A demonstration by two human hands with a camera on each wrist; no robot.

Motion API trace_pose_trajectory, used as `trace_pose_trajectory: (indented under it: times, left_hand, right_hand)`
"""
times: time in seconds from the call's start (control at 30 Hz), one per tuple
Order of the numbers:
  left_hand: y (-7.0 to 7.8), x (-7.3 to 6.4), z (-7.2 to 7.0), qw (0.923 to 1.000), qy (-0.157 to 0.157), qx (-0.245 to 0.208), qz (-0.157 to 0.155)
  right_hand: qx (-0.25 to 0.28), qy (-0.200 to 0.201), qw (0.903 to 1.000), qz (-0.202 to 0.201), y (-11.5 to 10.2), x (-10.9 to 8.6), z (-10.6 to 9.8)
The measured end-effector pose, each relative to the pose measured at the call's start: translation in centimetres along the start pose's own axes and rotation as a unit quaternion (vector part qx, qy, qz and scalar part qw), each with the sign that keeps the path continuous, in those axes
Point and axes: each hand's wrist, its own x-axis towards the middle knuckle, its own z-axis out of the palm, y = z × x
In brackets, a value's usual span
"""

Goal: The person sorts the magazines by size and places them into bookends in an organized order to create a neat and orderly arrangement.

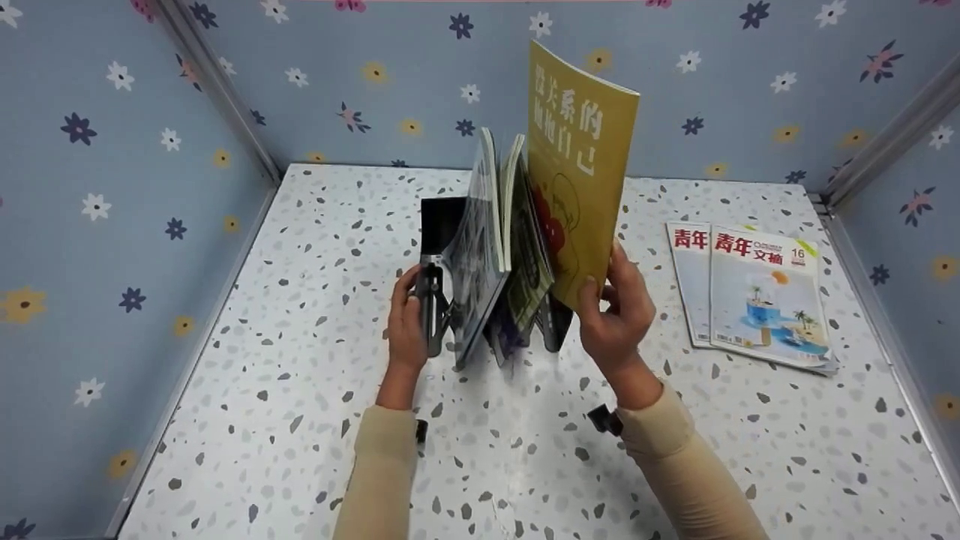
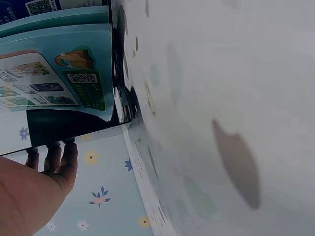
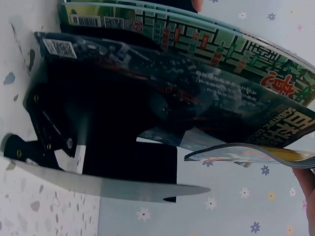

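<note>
A yellow magazine (image 1: 581,187) with white lettering stands upright at the right of a row. My right hand (image 1: 619,315) grips its lower near edge, thumb on the front cover; in the right wrist view only part of the hand (image 3: 305,191) shows at the edge. Left of it, a dark magazine (image 3: 172,88) and other thin magazines (image 1: 484,217) lean in a black book stand (image 1: 442,225). My left hand (image 1: 406,322) is at the stand's left end. In the left wrist view, its extended fingertips touch the outside of the black end plate (image 2: 69,128).
Two magazines (image 1: 772,292) with red titles lie overlapping at the right of the speckled white table (image 1: 300,420). Blue flowered panels (image 1: 420,82) rise at the back and on both sides. A black strap piece (image 1: 604,420) shows by the right sleeve.
</note>
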Motion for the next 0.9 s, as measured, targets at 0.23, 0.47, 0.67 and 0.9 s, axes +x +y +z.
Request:
trace_pose_trajectory:
  times: [0.23,0.47,0.67,0.9]
  left_hand:
    - [-0.1,0.1,0.0,0.9998,-0.006,-0.019,-0.005]
    - [0.0,0.1,-0.1,0.9999,-0.006,-0.009,-0.008]
    - [0.1,0.1,-0.1,0.9997,-0.012,-0.008,-0.019]
    - [0.3,0.3,-0.2,0.9992,-0.027,-0.016,-0.023]
  right_hand:
    - [0.029,0.022,0.9993,0.000,-0.4,-0.2,0.7]
    - [0.049,0.033,0.9982,0.014,-0.1,-0.7,1.1]
    - [0.075,0.035,0.9965,0.012,1.2,-1.4,1.3]
    - [0.098,0.036,0.9945,-0.002,1.4,-1.6,1.7]
